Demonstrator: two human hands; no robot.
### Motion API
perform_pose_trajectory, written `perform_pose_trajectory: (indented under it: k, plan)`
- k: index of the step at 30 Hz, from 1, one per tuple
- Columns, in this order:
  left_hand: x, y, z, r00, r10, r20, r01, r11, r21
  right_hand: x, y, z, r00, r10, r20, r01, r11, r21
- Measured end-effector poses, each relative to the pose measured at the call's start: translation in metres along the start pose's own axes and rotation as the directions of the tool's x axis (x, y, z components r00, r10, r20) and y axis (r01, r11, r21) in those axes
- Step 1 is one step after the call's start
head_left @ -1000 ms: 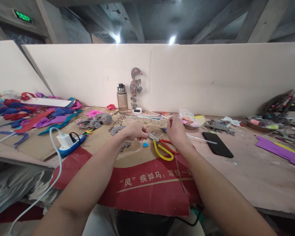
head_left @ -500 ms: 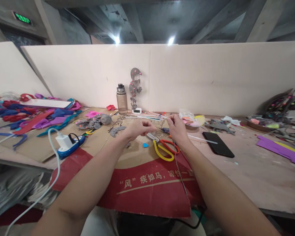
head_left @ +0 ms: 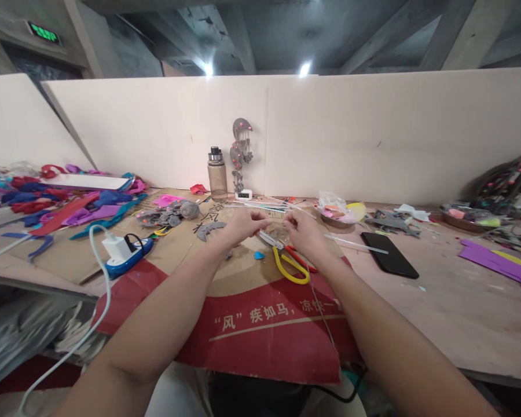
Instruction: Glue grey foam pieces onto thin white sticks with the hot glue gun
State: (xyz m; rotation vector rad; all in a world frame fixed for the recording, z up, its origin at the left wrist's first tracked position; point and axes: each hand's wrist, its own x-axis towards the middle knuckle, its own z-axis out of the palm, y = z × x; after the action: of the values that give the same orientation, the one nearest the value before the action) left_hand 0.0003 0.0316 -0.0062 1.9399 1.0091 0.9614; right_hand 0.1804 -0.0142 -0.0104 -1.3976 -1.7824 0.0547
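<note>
My left hand (head_left: 246, 225) is closed in a pinch above the cardboard, near the scissor blades; what it pinches is too small to make out. My right hand (head_left: 303, 233) is also pinched closed, a short way to its right, above the red handle of the scissors. A thin grey cord (head_left: 320, 307) runs from under my right hand down over the red part of the cardboard (head_left: 269, 347). Scissors with yellow and red handles (head_left: 289, 277) lie between and below my hands. Beside them is a small blue piece (head_left: 259, 255). A grey crescent (head_left: 209, 230) lies left of my left hand.
A bottle (head_left: 217, 176) and a hanging grey ornament (head_left: 242, 152) are at the back wall. A black phone (head_left: 389, 255) lies on the right, a blue power strip (head_left: 129, 260) on the left. Coloured felt strips (head_left: 69, 211) heap at far left.
My right hand has moved left and slightly down, closer to my left hand. The view has shifted slightly.
</note>
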Motion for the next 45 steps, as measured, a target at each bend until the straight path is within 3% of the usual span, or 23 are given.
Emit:
perform_pose_trajectory:
  k: [2,4,8,13,18,20,23,25,28,31,35,37,39,42,43,45]
  plan:
    - [0.001,-0.002,0.001,0.999,0.045,0.015,-0.047,0.989,0.14,-0.002,-0.002,0.001,0.999,-0.035,0.038,0.036,0.999,-0.026]
    - [0.002,-0.004,0.004,0.989,0.118,0.085,-0.134,0.966,0.219,-0.004,-0.006,0.003,0.996,-0.06,0.065,0.056,0.996,0.063]
    - [0.002,-0.004,0.008,0.954,0.245,0.173,-0.286,0.914,0.286,-0.008,-0.01,0.011,0.965,-0.021,0.26,-0.054,0.959,0.278]
    - [0.003,-0.004,0.005,0.973,0.181,0.146,-0.218,0.93,0.296,-0.005,-0.004,0.013,0.957,0.083,0.279,-0.143,0.97,0.199]
    - [0.004,-0.011,-0.005,1.0,0.014,-0.02,-0.008,0.954,0.301,-0.002,0.001,0.005,0.92,0.248,0.303,-0.288,0.953,0.093]
    - [0.004,-0.015,-0.009,0.989,-0.104,0.104,0.057,0.922,0.383,-0.001,0.002,0.005,0.924,0.255,0.286,-0.292,0.952,0.091]
    - [0.002,-0.02,-0.009,0.911,-0.206,0.358,0.001,0.868,0.497,-0.002,0.004,0.008,0.926,0.247,0.285,-0.288,0.951,0.112]
    - [0.001,-0.021,-0.006,0.879,-0.202,0.431,-0.062,0.85,0.524,-0.003,0.004,0.01,0.925,0.233,0.299,-0.28,0.952,0.126]
    - [-0.001,-0.019,-0.003,0.871,-0.181,0.456,-0.103,0.841,0.531,-0.006,0.002,0.013,0.919,0.215,0.332,-0.271,0.954,0.132]
    - [0.0,-0.018,-0.004,0.879,-0.213,0.427,0.008,0.901,0.433,-0.007,0.0,0.013,0.911,0.227,0.344,-0.285,0.95,0.129]
    - [0.003,-0.017,-0.008,0.926,-0.225,0.304,0.212,0.974,0.075,-0.005,-0.002,0.015,0.939,0.262,0.223,-0.313,0.92,0.237]
    - [0.004,-0.014,-0.009,0.942,-0.236,0.24,0.275,0.95,-0.147,-0.003,-0.002,0.017,0.927,0.329,0.183,-0.374,0.862,0.343]
    - [0.005,-0.01,-0.01,0.945,-0.245,0.214,0.306,0.894,-0.326,-0.003,-0.002,0.02,0.895,0.388,0.219,-0.445,0.747,0.494]
    - [0.006,-0.005,-0.01,0.948,-0.248,0.202,0.314,0.84,-0.442,-0.006,-0.003,0.024,0.876,0.382,0.294,-0.474,0.572,0.669]
    - [0.006,-0.004,-0.01,0.948,-0.251,0.196,0.314,0.834,-0.454,-0.006,-0.003,0.025,0.885,0.362,0.294,-0.458,0.557,0.693]
    - [0.005,-0.002,-0.01,0.949,-0.248,0.193,0.311,0.83,-0.463,-0.007,-0.004,0.025,0.913,0.331,0.239,-0.401,0.61,0.684]
